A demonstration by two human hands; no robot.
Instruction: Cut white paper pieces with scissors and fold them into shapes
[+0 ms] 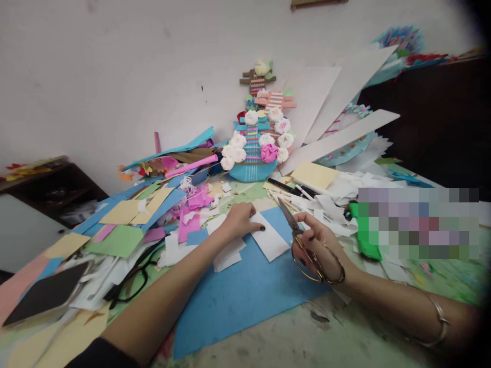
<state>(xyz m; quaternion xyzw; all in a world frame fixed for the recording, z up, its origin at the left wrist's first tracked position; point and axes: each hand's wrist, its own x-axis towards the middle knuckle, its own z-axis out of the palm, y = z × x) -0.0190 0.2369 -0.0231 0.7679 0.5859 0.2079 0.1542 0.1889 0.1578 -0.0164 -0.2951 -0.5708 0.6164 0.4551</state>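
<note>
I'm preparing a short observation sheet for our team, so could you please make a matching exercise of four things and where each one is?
Things
1. scissors
2. white paper rectangle
3. black-framed glasses
4. blue guitar-shaped craft

Places
A. standing at the back, beside white flowers
B. touched by the left hand, over the blue sheet
C. held in the right hand
D. lying in the left part of the picture

Right pairs: 1-C, 2-B, 3-D, 4-A
</note>
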